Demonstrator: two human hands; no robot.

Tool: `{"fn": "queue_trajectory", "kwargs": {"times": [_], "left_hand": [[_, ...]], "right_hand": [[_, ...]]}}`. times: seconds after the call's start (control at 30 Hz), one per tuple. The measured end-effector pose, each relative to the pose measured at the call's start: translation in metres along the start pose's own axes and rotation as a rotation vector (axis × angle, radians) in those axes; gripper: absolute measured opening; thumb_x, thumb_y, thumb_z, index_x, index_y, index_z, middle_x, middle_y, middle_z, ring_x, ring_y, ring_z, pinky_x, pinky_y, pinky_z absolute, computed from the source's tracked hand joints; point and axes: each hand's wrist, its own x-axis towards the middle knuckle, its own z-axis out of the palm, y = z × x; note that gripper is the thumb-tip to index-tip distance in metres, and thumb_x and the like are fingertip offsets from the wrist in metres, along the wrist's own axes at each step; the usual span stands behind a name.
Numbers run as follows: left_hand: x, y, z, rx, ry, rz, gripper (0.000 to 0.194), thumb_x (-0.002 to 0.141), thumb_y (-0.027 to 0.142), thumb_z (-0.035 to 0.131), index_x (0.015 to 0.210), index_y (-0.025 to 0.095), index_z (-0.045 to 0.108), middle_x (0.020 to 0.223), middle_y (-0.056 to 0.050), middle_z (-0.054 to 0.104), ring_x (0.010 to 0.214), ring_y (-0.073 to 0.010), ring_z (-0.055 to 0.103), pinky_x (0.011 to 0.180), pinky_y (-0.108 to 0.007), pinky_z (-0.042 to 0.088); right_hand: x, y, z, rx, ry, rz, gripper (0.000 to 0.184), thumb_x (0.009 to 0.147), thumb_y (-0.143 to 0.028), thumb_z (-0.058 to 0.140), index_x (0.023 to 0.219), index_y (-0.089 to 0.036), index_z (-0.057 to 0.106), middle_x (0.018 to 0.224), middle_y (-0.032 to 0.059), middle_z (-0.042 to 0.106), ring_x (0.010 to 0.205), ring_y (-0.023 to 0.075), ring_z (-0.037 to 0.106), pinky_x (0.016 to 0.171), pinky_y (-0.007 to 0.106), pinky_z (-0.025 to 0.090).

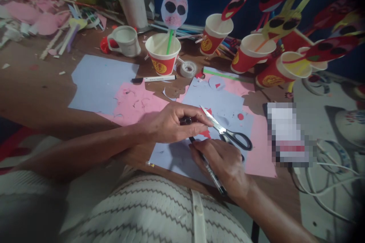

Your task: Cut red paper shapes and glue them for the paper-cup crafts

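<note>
My left hand (178, 123) is closed above the paper, thumb and forefinger nearly meeting. A small black object (186, 120) shows between its fingers; its kind is unclear. My right hand (221, 157) grips a pen (212, 176) with a clear and black barrel, its upper end slanting up toward the left hand. Scissors (224, 131) with black handles lie just beyond the right hand, blade tips close to the left fingertips. A red paper scrap (206, 133) shows beside those fingertips. Under both hands lies blue-white paper (173, 155).
Pink paper (262, 148) and a pixelated phone (288, 133) with cables are at right. A marker (155, 79), a tape roll (188, 69) and a mug (125, 41) stand or lie farther back. Behind are paper cups (163, 59) holding paper faces on sticks. Craft scraps (48, 19) pile up left.
</note>
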Motion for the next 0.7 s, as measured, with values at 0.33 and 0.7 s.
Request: {"fn": "queue_trajectory", "kwargs": {"times": [0.33, 0.7], "left_hand": [[-0.001, -0.001, 0.001, -0.02, 0.002, -0.033, 0.014, 0.081, 0.019, 0.059, 0.09, 0.017, 0.07, 0.081, -0.002, 0.07, 0.066, -0.0102, 0.06, 0.058, -0.02, 0.046], [-0.001, -0.001, 0.001, -0.021, 0.0, -0.06, 0.016, 0.082, 0.022, 0.059, 0.092, 0.017, 0.07, 0.08, -0.003, 0.07, 0.066, -0.0114, 0.06, 0.057, -0.021, 0.046]], "right_hand": [[-0.006, 0.0, -0.003, -0.001, -0.05, 0.041, 0.011, 0.084, -0.013, 0.057, 0.076, -0.018, 0.052, 0.059, -0.0018, 0.055, 0.052, 0.0117, 0.048, 0.052, 0.026, 0.037], [-0.012, 0.006, -0.008, 0.049, 0.012, 0.054, 0.012, 0.081, -0.009, 0.058, 0.08, -0.019, 0.053, 0.058, -0.0023, 0.056, 0.051, 0.0115, 0.052, 0.051, 0.025, 0.04]]}}
